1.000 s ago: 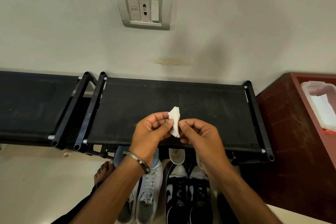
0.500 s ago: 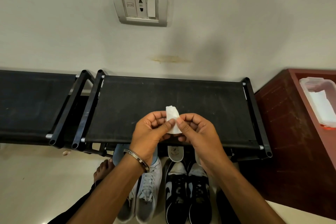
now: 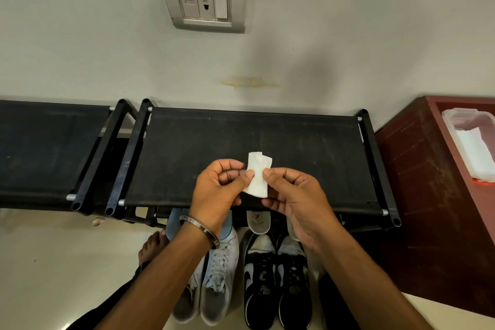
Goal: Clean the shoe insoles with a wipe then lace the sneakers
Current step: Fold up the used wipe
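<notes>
A small folded white wipe [image 3: 257,174] is held above the black fabric top of a shoe rack [image 3: 308,142]. My left hand [image 3: 218,190] pinches its left edge and my right hand [image 3: 293,195] pinches its right edge. Below my arms, on the floor, stand a pair of white-grey laced sneakers [image 3: 217,284] and a pair of black-and-white sneakers [image 3: 278,284]. Pale insoles [image 3: 258,220] stick out behind the black pair, under the rack's front bar. A light blue insole [image 3: 172,225] shows behind the white pair.
A second black rack [image 3: 45,147] stands to the left. A dark red wooden cabinet [image 3: 434,195] at the right carries a clear plastic tub of white wipes [image 3: 474,147]. A wall socket [image 3: 205,0] is above. My bare foot [image 3: 152,246] is left of the shoes.
The wipe has been turned and spread from a narrow edge-on strip to a flatter, wider fold between both hands. The hands stay in nearly the same spot.
</notes>
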`<state>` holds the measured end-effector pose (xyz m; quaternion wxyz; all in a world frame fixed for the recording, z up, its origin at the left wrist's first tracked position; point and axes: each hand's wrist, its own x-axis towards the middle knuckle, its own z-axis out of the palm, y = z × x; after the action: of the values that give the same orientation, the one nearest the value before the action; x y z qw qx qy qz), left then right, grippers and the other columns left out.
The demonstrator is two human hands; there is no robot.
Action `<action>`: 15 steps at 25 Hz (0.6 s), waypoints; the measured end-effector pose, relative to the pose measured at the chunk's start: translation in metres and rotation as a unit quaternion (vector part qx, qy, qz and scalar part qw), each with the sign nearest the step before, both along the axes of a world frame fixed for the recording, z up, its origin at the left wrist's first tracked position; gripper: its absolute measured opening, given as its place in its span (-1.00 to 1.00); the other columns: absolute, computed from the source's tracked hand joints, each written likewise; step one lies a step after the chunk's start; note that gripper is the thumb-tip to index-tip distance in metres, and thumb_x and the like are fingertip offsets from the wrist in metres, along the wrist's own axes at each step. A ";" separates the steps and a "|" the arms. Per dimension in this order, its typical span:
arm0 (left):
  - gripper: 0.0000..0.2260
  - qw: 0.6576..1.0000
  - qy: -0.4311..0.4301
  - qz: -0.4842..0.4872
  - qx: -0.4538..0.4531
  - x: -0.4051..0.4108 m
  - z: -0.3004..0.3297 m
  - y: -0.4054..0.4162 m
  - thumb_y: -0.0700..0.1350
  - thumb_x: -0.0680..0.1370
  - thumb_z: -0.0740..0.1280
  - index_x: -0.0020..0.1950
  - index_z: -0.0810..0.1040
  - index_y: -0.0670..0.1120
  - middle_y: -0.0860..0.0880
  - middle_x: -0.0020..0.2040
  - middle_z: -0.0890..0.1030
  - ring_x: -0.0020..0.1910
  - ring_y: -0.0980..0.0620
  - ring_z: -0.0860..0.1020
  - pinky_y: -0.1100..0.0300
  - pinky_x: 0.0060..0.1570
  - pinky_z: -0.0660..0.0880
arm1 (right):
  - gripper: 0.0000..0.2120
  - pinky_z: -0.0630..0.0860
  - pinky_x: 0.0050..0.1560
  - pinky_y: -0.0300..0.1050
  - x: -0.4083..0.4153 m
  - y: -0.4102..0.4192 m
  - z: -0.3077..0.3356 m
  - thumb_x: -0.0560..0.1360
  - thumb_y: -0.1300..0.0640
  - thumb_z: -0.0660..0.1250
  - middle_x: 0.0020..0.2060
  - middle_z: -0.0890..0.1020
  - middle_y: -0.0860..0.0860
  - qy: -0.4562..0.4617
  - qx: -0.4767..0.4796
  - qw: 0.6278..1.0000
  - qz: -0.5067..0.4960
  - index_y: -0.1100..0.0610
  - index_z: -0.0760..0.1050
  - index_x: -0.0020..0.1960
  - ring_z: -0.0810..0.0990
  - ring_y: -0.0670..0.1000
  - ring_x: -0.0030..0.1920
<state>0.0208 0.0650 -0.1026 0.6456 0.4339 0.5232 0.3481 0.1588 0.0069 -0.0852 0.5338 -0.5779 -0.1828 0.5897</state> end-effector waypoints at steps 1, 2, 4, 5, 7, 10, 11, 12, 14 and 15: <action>-0.86 0.999 0.031 -0.001 0.036 0.000 0.000 -0.001 -0.26 0.46 0.47 -0.01 0.60 -0.14 -0.01 -0.20 0.67 -0.27 0.17 0.59 0.31 -0.36 0.49 | -0.91 0.60 -0.14 -0.12 0.000 0.000 0.000 0.50 0.17 0.40 -0.12 0.73 0.13 0.001 0.001 1.000 -0.004 0.10 0.69 -0.13 0.67 0.04 -0.12; -0.88 0.996 0.053 -0.007 0.072 0.001 0.001 -0.002 -0.26 0.46 0.46 -0.03 0.61 -0.15 0.01 -0.19 0.66 -0.25 0.19 0.59 0.34 -0.29 0.51 | -0.93 0.60 -0.12 -0.10 0.000 0.000 -0.001 0.46 0.15 0.43 -0.12 0.73 0.14 -0.010 0.005 1.000 -0.008 0.11 0.69 -0.12 0.68 0.06 -0.11; -0.92 0.994 0.049 -0.025 0.093 0.005 0.007 -0.006 -0.19 0.50 0.43 -0.01 0.64 -0.14 -0.01 -0.18 0.68 -0.22 0.19 0.61 0.34 -0.24 0.51 | -0.86 0.62 -0.08 -0.09 0.001 -0.001 -0.002 0.42 0.12 0.46 -0.11 0.72 0.15 -0.029 0.025 0.999 -0.007 0.16 0.69 -0.07 0.69 0.09 -0.08; -0.90 0.996 0.031 -0.032 0.082 0.006 0.010 -0.009 -0.15 0.53 0.40 0.00 0.65 -0.14 0.00 -0.20 0.69 -0.23 0.18 0.62 0.33 -0.25 0.51 | -0.84 0.63 -0.06 -0.08 0.000 -0.001 -0.002 0.42 0.14 0.45 -0.11 0.72 0.16 -0.033 0.037 0.999 0.001 0.19 0.69 -0.05 0.70 0.11 -0.08; -0.85 0.998 -0.001 -0.029 0.051 0.009 0.013 -0.011 -0.13 0.55 0.36 0.00 0.64 -0.20 0.03 -0.32 0.66 -0.32 0.19 0.61 0.33 -0.31 0.51 | -0.86 0.64 0.00 -0.04 -0.001 -0.004 -0.002 0.48 0.17 0.43 -0.12 0.73 0.15 -0.065 0.056 0.996 0.034 0.21 0.69 -0.02 0.71 0.12 -0.05; -0.87 1.000 -0.031 0.002 0.003 0.008 0.013 -0.008 -0.18 0.58 0.33 -0.05 0.65 -0.20 -0.03 -0.30 0.68 -0.26 0.09 0.65 0.21 -0.24 0.60 | -0.87 0.61 0.01 -0.04 -0.002 -0.003 -0.004 0.53 0.15 0.40 -0.11 0.73 0.10 -0.103 0.039 0.993 0.041 0.17 0.69 0.00 0.70 0.06 -0.02; -0.87 0.999 -0.037 0.012 -0.012 0.006 0.013 -0.007 -0.18 0.59 0.32 -0.05 0.65 -0.18 -0.04 -0.28 0.69 -0.22 0.05 0.67 0.16 -0.18 0.62 | -0.88 0.59 -0.03 -0.07 -0.002 -0.002 -0.005 0.54 0.16 0.40 -0.11 0.73 0.11 -0.088 0.027 0.995 0.026 0.18 0.68 0.00 0.70 0.05 -0.05; -0.86 0.999 -0.040 0.018 -0.021 0.005 0.012 -0.005 -0.17 0.59 0.32 -0.05 0.65 -0.17 -0.04 -0.27 0.69 -0.20 0.04 0.67 0.12 -0.13 0.63 | -0.88 0.59 -0.08 -0.10 -0.001 0.000 -0.005 0.54 0.16 0.39 -0.11 0.73 0.13 -0.067 0.013 0.998 0.006 0.19 0.67 0.00 0.69 0.04 -0.08; -0.86 0.998 -0.048 0.021 -0.035 0.004 0.011 -0.004 -0.15 0.58 0.32 -0.01 0.64 -0.18 -0.02 -0.27 0.69 -0.18 0.05 0.67 0.10 -0.09 0.64 | -0.88 0.60 -0.15 -0.16 0.001 0.002 -0.005 0.55 0.17 0.38 -0.12 0.72 0.16 -0.036 -0.005 0.999 -0.032 0.20 0.65 0.01 0.67 0.02 -0.13; -0.85 0.997 -0.057 0.020 -0.043 0.004 0.012 -0.004 -0.14 0.58 0.32 0.00 0.64 -0.19 -0.03 -0.25 0.69 -0.18 0.05 0.67 0.10 -0.09 0.64 | -0.89 0.61 -0.16 -0.17 0.002 0.002 -0.004 0.56 0.18 0.37 -0.12 0.72 0.15 -0.031 -0.006 0.999 -0.041 0.19 0.64 0.02 0.66 0.01 -0.13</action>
<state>0.0247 0.0614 -0.0910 0.6851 0.3746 0.5088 0.3625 0.1605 0.0093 -0.0897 0.5484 -0.6061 -0.1714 0.5501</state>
